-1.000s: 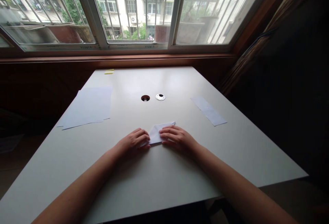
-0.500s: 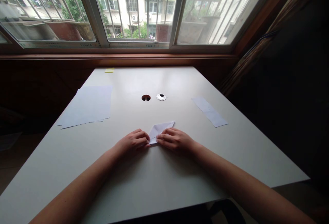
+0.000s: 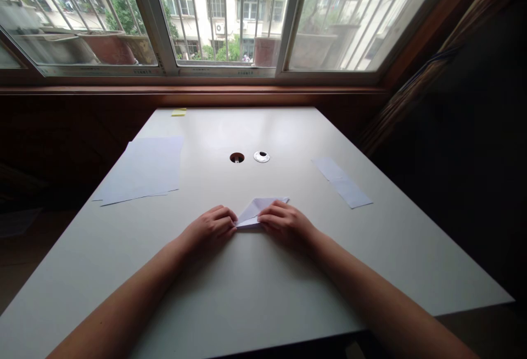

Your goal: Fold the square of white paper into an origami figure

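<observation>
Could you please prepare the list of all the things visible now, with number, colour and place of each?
folded paper: one, white, between the hands
paper sheets: at least two, white, table's left side
paper strip: one or two pieces, white, table's right side
yellow slip: at least one, yellow, far left corner
round hole: one, dark, tabletop beyond the hands
disc: one, silvery with dark opening, right of the hole
table: one, white, centre
window: one, grey-framed, behind table
pots: several, reddish and greyish, beyond glass
building: at least one, pale, outside
left hand: one, bare, folded paper's left end
right hand: one, bare, folded paper's right side
</observation>
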`<state>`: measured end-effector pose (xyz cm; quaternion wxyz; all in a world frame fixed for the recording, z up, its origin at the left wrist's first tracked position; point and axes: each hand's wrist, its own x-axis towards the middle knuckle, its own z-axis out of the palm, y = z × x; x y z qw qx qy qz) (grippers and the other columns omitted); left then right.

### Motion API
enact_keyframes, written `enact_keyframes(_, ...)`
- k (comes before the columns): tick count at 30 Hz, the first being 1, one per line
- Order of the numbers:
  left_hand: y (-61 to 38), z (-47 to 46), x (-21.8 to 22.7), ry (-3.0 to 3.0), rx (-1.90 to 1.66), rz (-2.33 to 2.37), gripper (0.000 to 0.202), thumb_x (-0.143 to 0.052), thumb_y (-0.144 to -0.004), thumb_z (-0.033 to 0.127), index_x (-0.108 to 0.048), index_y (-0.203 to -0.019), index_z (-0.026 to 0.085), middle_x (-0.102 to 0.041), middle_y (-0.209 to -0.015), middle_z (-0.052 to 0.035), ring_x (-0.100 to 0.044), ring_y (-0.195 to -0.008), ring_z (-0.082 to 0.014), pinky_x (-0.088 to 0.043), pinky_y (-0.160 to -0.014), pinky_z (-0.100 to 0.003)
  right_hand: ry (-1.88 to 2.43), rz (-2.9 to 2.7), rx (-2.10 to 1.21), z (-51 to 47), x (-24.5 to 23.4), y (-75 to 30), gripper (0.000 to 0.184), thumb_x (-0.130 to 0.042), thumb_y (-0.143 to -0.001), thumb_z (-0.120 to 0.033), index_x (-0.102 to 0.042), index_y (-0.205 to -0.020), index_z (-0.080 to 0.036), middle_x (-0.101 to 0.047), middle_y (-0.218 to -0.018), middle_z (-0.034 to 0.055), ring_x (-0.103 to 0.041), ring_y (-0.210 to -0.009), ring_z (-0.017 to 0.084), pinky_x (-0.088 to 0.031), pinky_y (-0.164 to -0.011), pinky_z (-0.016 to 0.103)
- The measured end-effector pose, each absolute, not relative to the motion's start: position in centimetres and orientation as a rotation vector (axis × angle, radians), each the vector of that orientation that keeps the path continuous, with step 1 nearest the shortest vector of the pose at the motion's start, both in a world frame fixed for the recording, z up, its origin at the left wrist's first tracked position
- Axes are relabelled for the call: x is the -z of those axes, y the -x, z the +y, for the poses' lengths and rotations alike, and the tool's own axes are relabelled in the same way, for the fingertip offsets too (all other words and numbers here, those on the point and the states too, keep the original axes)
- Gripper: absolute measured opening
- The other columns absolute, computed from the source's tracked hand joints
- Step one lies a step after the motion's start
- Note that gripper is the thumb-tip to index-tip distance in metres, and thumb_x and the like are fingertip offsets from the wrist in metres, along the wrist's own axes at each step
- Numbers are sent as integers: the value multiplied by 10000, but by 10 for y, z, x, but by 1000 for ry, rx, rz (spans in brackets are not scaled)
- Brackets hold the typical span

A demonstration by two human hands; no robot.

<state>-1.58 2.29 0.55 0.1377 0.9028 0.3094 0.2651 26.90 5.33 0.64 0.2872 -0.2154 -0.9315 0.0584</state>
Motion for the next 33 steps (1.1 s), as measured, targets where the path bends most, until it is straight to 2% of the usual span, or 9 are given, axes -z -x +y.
enact_keyframes(3, 17, 23, -6, -2588, -753, 887, 137, -515, -960, 181, -621, -873, 177, -658, -1003, -75, -593, -881, -154, -506, -817, -284, 613, -2443, -222, 55, -6, -269, 121, -594, -938, -211, -713, -962, -216, -718, -925, 62, -586, -826, 180, -537, -745, 312)
enact_keyframes(7, 18, 23, -7, -2569, -748, 845, 121, -553, -948, 203, -653, -886, 179, -670, -982, -79, -600, -874, -158, -516, -808, -284, 630, -2447, -270, 56, -6, -266, 137, -611, -940, -251, -738, -989, -238, -702, -935, 72, -573, -823, 184, -522, -720, 312)
enact_keyframes(15, 20, 24, -12, -2619, -707, 654, 187, -611, -933, 224, -715, -1088, 235, -704, -1053, -93, -619, -1003, -198, -548, -886, -335, 652, -2412, -383, 59, -2, -267, 113, -659, -913, -278, -767, -912, -246, -679, -878, 66, -550, -809, 185, -502, -709, 317)
enact_keyframes(21, 15, 19, -17, -2555, -704, 563, 242, -586, -942, 193, -693, -1157, 221, -717, -1080, -99, -635, -1046, -203, -554, -936, -348, 718, -2381, -501, 60, -5, -269, 104, -668, -906, -271, -758, -871, -232, -670, -868, 62, -564, -829, 186, -507, -751, 328)
enact_keyframes(33, 8, 15, -15, -2548, -704, 481, 156, -575, -945, 170, -701, -1032, 202, -719, -1062, -98, -647, -1079, -196, -569, -929, -308, 583, -2431, -497, 58, -2, -267, 86, -716, -873, -322, -781, -859, -267, -684, -856, 48, -558, -804, 171, -475, -752, 316)
